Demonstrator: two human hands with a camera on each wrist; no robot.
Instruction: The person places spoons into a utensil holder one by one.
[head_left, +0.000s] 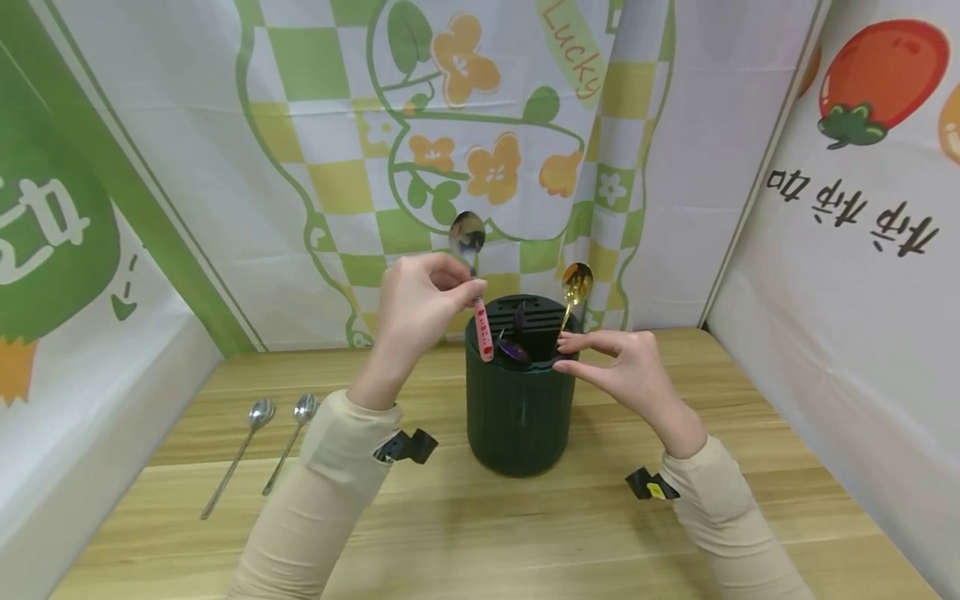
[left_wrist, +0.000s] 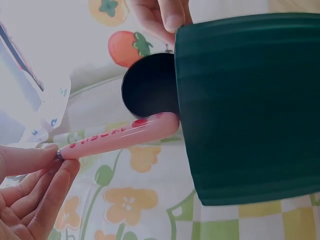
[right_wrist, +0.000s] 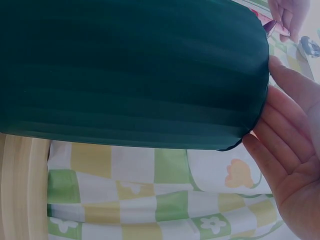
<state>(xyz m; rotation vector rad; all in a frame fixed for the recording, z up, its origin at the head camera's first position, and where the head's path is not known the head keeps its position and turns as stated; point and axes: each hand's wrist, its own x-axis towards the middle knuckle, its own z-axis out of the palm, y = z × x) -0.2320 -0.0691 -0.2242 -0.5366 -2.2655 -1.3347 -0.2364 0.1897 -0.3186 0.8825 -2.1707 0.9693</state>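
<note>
As far as the spoons' places show, the work looks partway along, with some spoons at the dark green holder [head_left: 517, 421] and others out on the wooden table [head_left: 487, 533]. A purple spoon [head_left: 513, 350] sits in the holder with its bowl showing near the front rim, and another dark purple piece [head_left: 519, 317] rises behind it, too small to make out fully. A gold spoon [head_left: 577, 285] stands bowl up at the holder's right side, so it seems all but placed. The right hand [head_left: 626, 371] is there with its thumb parted from its straight fingers and fingertips against the rim; whether they also touch the gold handle, I cannot tell. The left hand [head_left: 422, 296] pinches the pink-handled spoon [head_left: 483, 333] between thumb and fingers near the top of its handle, bowl up, the handle's end at the holder's front left rim; this one I judge unfinished, since its handle shows outside the opening. Two silver spoons [head_left: 261, 413] lie side by side on the table, left of the holder and well apart from it, apparently not dealt with yet.
</note>
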